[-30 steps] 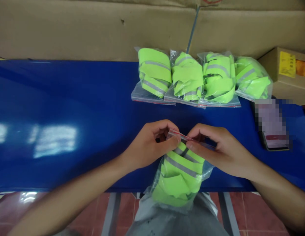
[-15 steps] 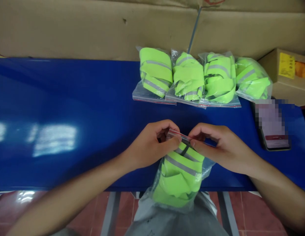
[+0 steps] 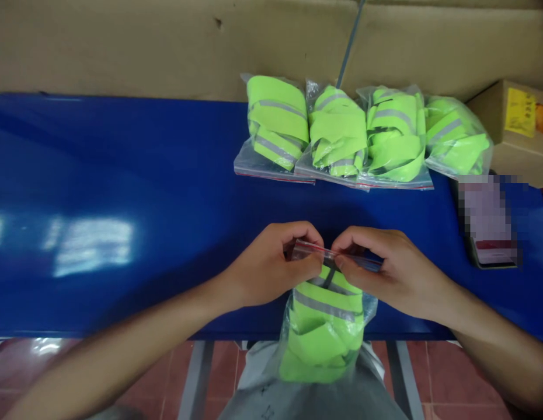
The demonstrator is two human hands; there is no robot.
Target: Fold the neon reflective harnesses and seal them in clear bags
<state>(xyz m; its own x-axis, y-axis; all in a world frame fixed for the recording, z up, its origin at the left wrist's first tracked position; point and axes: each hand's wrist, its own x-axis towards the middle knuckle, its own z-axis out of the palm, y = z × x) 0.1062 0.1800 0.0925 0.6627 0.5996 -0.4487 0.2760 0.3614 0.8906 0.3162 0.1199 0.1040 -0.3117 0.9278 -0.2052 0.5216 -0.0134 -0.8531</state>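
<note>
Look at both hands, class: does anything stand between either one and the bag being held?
Nothing visible does. The left hand and the right hand both pinch the clear bag near its red-lined top edge. The four filled bags lie farther back on the blue table, beyond the hands.

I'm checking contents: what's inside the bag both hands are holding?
Folded yellow-green fabric with grey stripes shows through the clear bag; the fabric's inner layers and underside are covered.

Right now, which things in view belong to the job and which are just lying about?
Seemingly in the job:
zip bag, held by left hand and right hand
four similar filled bags

Probably just lying about:
phone
cardboard box
</note>
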